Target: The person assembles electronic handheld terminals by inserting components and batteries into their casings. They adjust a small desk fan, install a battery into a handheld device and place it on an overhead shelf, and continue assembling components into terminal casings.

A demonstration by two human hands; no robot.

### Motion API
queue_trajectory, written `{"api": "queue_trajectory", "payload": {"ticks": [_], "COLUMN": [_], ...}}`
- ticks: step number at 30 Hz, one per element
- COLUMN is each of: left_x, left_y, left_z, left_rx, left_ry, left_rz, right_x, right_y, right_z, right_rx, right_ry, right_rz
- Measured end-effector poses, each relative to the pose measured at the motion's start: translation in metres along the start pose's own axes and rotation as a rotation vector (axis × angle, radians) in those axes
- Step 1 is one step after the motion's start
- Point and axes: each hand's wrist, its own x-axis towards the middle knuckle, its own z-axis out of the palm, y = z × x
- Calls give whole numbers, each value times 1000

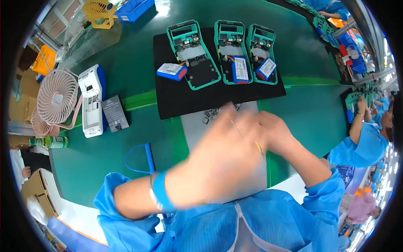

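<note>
My left hand (228,155), smeared by motion, is raised over the grey mat (195,132); its fingers cannot be made out. Against it is my right hand (276,132), its fingers curled and partly hidden behind the left. Whatever lies between the hands cannot be seen. Two thin gold-coloured bands (259,147) show at the left hand. Several small square metallic parts (206,120) lie on the mat just beyond. Farther off, a black pad (176,103) carries three green-framed device housings (204,71), (225,50), (261,52) with blue-wrapped battery packs (171,70), (240,69), (266,68).
At left stand a white device (91,105), a dark grey labelled card (114,112), a pink fan (57,97) and a green bottle (56,142). A blue coiled cord (149,157) lies nearer. A yellow fan (100,13) and blue bin (133,9) stand at back. Another person (361,134) works at right.
</note>
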Motion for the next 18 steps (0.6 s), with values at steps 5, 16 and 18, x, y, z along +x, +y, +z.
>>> {"api": "queue_trajectory", "payload": {"ticks": [5,16,18], "left_x": [30,5,5], "left_y": [-89,-114,-114], "left_z": [69,82,81], "left_rx": [149,87,74], "left_ry": [512,599,604], "left_rz": [-351,-386,-375], "right_x": [14,157,175], "right_y": [-6,31,45], "right_z": [-9,-22,-3], "right_rx": [-277,174,64], "right_ry": [-253,157,170], "right_rz": [-204,-111,-119]}}
